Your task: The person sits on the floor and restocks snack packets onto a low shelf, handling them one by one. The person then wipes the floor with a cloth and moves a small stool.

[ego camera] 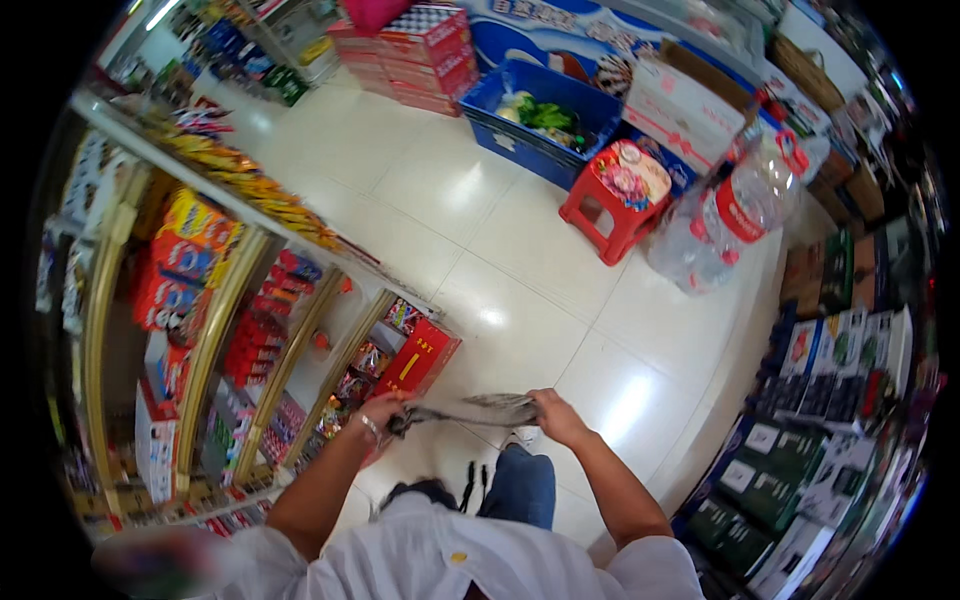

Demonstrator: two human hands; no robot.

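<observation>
A grey, crumpled cloth (472, 410) is stretched between my two hands, low in the middle of the head view. My left hand (386, 412), with a bracelet at its wrist, grips the darker, bunched end. The other end is held in my right hand (557, 417). The cloth is somewhat blurred, so its exact kind cannot be told. Just beyond my left hand, a red box (418, 357) with writing stands at the end of a shelf. What looks like clear plastic hangs under my left hand, partly hidden.
Shelves (217, 315) of packaged snacks run along the left. Ahead stand a blue plastic crate (510, 148) of vegetables, a red plastic stool (616, 196) and large empty plastic bottles (739, 202). Stacked boxes (772, 465) line the right side. Pale floor tiles (510, 300) lie between them.
</observation>
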